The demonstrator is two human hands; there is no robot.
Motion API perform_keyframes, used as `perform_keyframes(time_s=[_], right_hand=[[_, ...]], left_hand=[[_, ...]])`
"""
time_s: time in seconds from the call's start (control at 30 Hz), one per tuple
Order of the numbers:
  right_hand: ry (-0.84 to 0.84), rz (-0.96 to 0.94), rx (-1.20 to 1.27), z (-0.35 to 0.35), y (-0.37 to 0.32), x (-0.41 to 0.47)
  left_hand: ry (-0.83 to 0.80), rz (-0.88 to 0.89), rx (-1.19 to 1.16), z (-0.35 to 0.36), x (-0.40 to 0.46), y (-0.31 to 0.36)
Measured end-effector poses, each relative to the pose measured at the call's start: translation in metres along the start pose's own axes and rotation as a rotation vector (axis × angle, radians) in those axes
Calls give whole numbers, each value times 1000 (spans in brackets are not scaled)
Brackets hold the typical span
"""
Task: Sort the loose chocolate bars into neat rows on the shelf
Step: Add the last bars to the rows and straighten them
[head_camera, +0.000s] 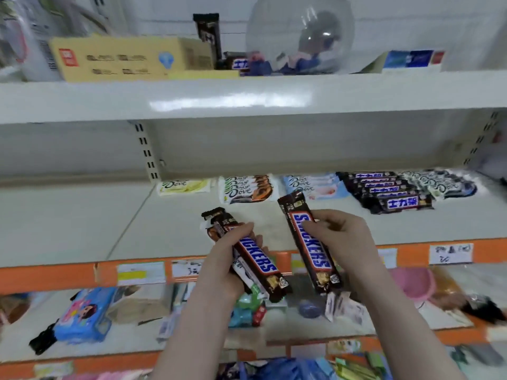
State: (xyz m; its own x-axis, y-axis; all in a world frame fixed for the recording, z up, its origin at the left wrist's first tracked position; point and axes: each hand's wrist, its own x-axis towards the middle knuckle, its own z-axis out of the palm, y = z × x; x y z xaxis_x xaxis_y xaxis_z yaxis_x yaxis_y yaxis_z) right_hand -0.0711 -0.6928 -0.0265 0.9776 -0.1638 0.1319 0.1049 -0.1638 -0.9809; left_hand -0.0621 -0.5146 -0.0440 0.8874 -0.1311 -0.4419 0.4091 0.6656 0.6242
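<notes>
While both hands' fingers clamp Snickers bars, Dove rows behind, on shelf.

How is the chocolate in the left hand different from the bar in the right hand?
The left hand grips a bundle of several bars, a Snickers on top; the right hand holds a single Snickers. The bundle leans left at its top more than the steeper single bar. The bundle mixes wrappers, one white; the single bar is all brown. Both are held in front of the shelf, not on it.
</notes>
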Motion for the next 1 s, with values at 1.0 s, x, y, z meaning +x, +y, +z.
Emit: perform_keyframes(time_s=[1.0], right_hand=[[111, -999, -713, -202, 69, 86]], left_hand=[[-93, -57, 480, 177, 74, -107]])
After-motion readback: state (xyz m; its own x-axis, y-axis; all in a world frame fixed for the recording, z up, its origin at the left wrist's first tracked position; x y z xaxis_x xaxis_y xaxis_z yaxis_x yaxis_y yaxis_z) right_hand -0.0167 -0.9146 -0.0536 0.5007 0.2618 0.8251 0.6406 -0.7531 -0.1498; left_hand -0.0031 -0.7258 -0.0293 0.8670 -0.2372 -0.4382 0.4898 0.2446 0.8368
